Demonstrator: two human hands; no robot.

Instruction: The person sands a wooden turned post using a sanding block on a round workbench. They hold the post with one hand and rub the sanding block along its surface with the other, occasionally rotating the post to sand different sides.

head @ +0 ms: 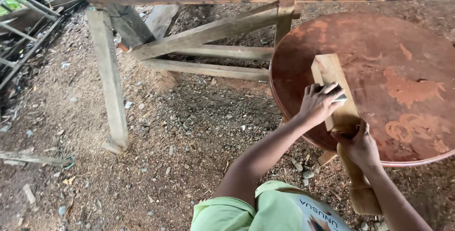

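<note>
Left hand (318,103) pressed flat, fingers together, on small grey sanding pad (339,97); right hand (359,144) clamped around near end of pale rectangular wooden piece (332,81). Underneath, round reddish-brown tabletop (403,70), patchy. Wooden piece lying near left edge, overhanging toward body. Behind, weathered timber frame (189,41) on gravel ground (189,126).

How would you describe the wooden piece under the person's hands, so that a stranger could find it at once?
Find the big round reddish-brown tabletop on the right. On its near left part lies a pale wooden plank, running past the rim toward the person. The left hand presses on it and the right hand grips it at the rim; unlike the grey timber frame behind, it is light and clean.
</note>
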